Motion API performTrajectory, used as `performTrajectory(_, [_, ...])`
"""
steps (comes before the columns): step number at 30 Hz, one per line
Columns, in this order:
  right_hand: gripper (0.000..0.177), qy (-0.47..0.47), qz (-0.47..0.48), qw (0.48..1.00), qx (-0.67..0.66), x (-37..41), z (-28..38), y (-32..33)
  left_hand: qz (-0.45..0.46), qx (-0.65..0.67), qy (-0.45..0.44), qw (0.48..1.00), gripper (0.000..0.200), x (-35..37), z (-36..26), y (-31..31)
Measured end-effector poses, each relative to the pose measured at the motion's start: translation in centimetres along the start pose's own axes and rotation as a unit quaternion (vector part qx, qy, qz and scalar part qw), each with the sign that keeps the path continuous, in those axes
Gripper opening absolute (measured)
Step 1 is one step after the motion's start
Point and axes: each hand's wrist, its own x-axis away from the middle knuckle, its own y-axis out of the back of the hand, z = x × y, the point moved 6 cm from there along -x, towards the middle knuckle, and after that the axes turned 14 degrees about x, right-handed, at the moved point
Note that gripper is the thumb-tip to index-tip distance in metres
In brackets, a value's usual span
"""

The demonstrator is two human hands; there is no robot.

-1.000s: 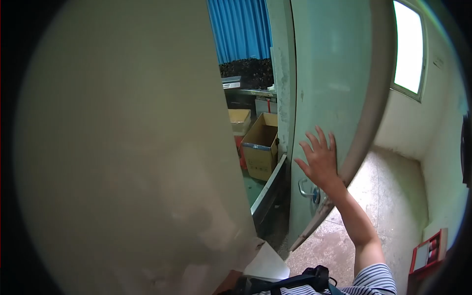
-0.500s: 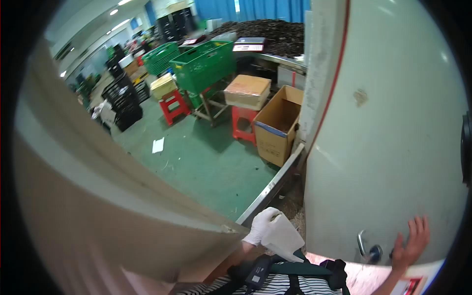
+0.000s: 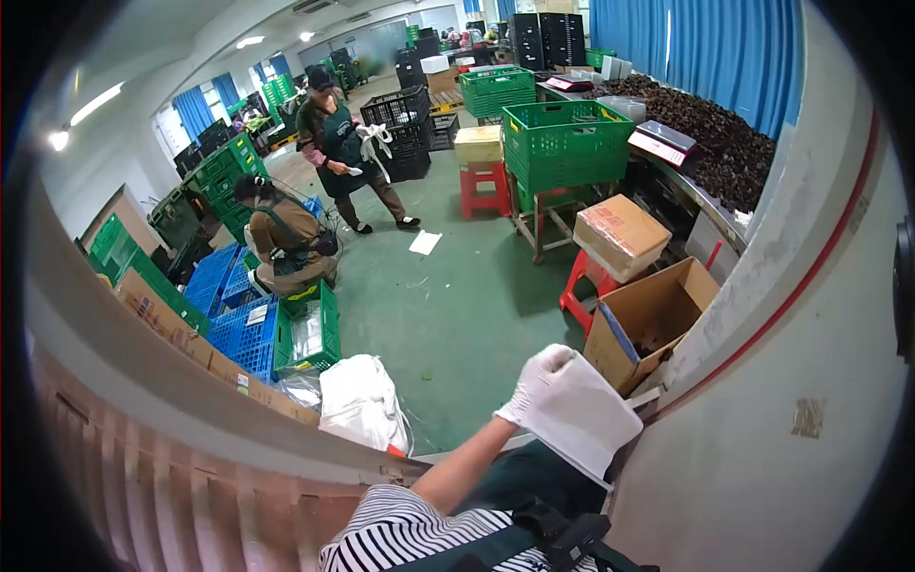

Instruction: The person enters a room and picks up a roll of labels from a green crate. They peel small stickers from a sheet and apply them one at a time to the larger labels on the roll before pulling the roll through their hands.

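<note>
My left hand (image 3: 540,379), in a white glove, reaches forward at the lower middle of the head view. Its fingers are closed on the top corner of a flat white rectangular sheet (image 3: 589,417), which hangs down at a tilt on the hand's right side. Just beyond the sheet stands an open cardboard box (image 3: 624,334) with some dark bits inside. My right hand is out of view. A pale door (image 3: 762,467) fills the lower right.
A person in an apron (image 3: 338,143) stands ahead, and another person (image 3: 286,234) squats by blue crates (image 3: 238,338). White cloth (image 3: 362,396) lies beside the doorway. A green crate (image 3: 562,148) and a taped carton (image 3: 621,234) on a red stool (image 3: 583,286) stand to the right.
The view has swung left and up, bringing two people and the blue crates in. My right hand, before spread near the door handle, has left the view. My left hand still holds the sheet.
</note>
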Motion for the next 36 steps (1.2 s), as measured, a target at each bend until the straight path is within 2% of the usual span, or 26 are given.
performTrajectory(1, [0.023, 0.015, 0.019, 0.999, -0.024, -0.2, 0.7, -1.5, -0.013, -0.016, -0.047, 0.999, 0.015, -1.0, -2.0, 0.1])
performTrajectory(4, [0.023, 0.01, 0.032, 0.996, -0.077, 0.1, 2.1, -5.1, -0.038, 0.099, 0.014, 0.994, 0.012, -3.8, -1.9, 1.4])
performTrajectory(8, [0.022, -0.011, 0.043, 0.995, -0.089, 1.5, 3.3, -8.9, -0.095, 0.154, 0.015, 0.983, 0.003, -7.1, -0.6, 4.0])
performTrajectory(10, [0.02, -0.079, 0.1, 0.977, -0.169, 2.6, 5.5, -11.2, -0.143, 0.15, 0.011, 0.978, 0.005, -9.3, 2.7, 7.6])
performTrajectory(12, [0.017, -0.057, 0.143, 0.957, -0.246, 2.0, 10.5, -13.5, -0.192, 0.123, 0.004, 0.974, 0.006, -10.7, 3.0, 9.9])
performTrajectory(13, [0.015, -0.09, 0.254, 0.901, -0.34, 3.6, 12.5, -16.9, -0.236, 0.087, 0.004, 0.968, 0.007, -11.6, 3.2, 11.6])
performTrajectory(14, [0.014, -0.116, 0.364, 0.821, -0.425, 5.4, 15.3, -20.1, -0.25, 0.103, 0.01, 0.963, 0.008, -12.3, 3.6, 13.1])
performTrajectory(16, [0.018, -0.023, 0.299, 0.81, -0.504, 0.7, 25.3, -21.1, -0.297, 0.161, 0.013, 0.941, 0.009, -13.8, 5.0, 16.6])
performTrajectory(18, [0.019, 0.024, 0.308, 0.791, -0.528, -0.4, 34.6, -22.9, -0.331, 0.125, 0.0, 0.936, 0.009, -14.2, 5.0, 21.1])
performTrajectory(20, [0.017, 0.067, 0.494, 0.649, -0.575, 1.9, 43.5, -27.0, -0.367, 0.092, 0.003, 0.926, 0.008, -14.3, 5.1, 25.6])
performTrajectory(22, [0.012, 0.111, 0.488, 0.555, -0.664, -1.4, 51.4, -24.8, -0.413, 0.148, 0.003, 0.899, 0.007, -13.4, 5.2, 29.4])
performTrajectory(25, [0.012, 0.198, 0.518, 0.493, -0.671, -4.6, 58.8, -22.9, -0.451, 0.117, 0.034, 0.884, 0.006, -12.6, 3.4, 33.3])
performTrajectory(26, [0.012, 0.215, 0.515, 0.476, -0.68, -5.0, 60.6, -22.8, -0.451, 0.051, 0.037, 0.89, 0.006, -12.6, 2.6, 34.7])
performTrajectory(31, [0.012, 0.265, 0.516, 0.492, -0.65, -4.0, 66.1, -26.0, -0.497, -0.101, 0.043, 0.861, 0.017, -11.9, 3.5, 39.4])
performTrajectory(34, [0.012, 0.285, 0.493, 0.521, -0.636, -4.2, 68.2, -28.9, -0.484, -0.173, 0.025, 0.857, 0.021, -14.6, 3.5, 39.6])
performTrajectory(36, [0.012, 0.293, 0.497, 0.522, -0.628, -3.8, 70.4, -31.0, -0.486, -0.158, 0.027, 0.859, 0.022, -16.7, 2.3, 38.6])
